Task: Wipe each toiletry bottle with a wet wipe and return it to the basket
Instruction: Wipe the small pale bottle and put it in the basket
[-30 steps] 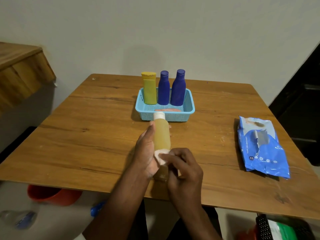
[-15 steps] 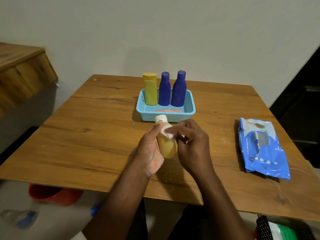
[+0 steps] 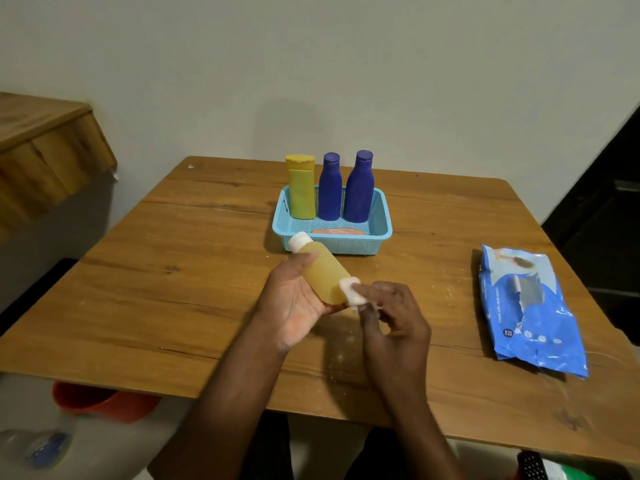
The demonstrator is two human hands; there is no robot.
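An amber bottle (image 3: 325, 275) is being wiped above the wooden table (image 3: 207, 271), just in front of the blue basket (image 3: 382, 225).

The bottle is being gripped by the left hand (image 3: 294, 303), its white cap (image 3: 299, 242) tilted toward the basket, while a folded wet wipe (image 3: 351, 294) is being pinched against its lower end by the right hand (image 3: 394, 320). A yellow bottle (image 3: 301, 190) and two dark blue bottles (image 3: 330, 190) are standing upright inside the basket. A blue wipes pack (image 3: 530, 310) is lying well to the right of the basket.

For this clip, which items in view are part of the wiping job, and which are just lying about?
Part of the job: amber bottle held by the left hand; wet wipe pinched by the right hand; basket with yellow bottle and two blue bottles; wipes pack.

Lying about: red bucket; wooden shelf.
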